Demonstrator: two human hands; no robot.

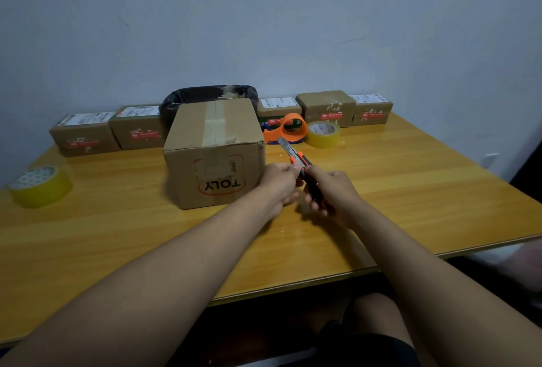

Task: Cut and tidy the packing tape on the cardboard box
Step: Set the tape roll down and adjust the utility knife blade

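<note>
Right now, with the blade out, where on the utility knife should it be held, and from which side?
On the black and orange handle, from the near end, as the right hand does now. The utility knife points away from the person, bare blade toward the tape dispenser, so the far end is unsafe. The left hand pinches near the slider, just behind the blade; probably better kept back.

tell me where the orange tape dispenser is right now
Head view: the tape dispenser sits behind the big box's right corner, left of a yellow tape roll.
</note>
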